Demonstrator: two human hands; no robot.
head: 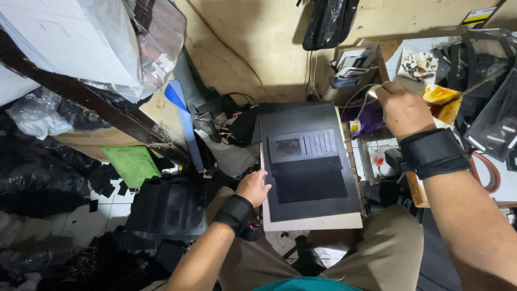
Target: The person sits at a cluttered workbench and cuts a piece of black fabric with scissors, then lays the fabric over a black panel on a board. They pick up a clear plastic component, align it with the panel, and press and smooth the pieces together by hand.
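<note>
A pale board (312, 221) rests on my lap, covered by a large black sheet (301, 116) with a grey stitched panel (304, 145) and a smaller black piece (309, 183) on top. My left hand (253, 187), wearing a black wrist band, presses on the board's left edge beside the black pieces. My right hand (401, 110), also with a black wrist band, is raised to the right and closed around a thin metal-looking tool (371, 94) near a yellow glue-stained container (441, 102).
A cluttered bench (506, 183) at right carries black mesh trays, scraps and a brown belt loop. Cables and a small box sit behind the board. A green sheet (132, 164), a blue strip, black offcuts and plastic bags fill the left floor.
</note>
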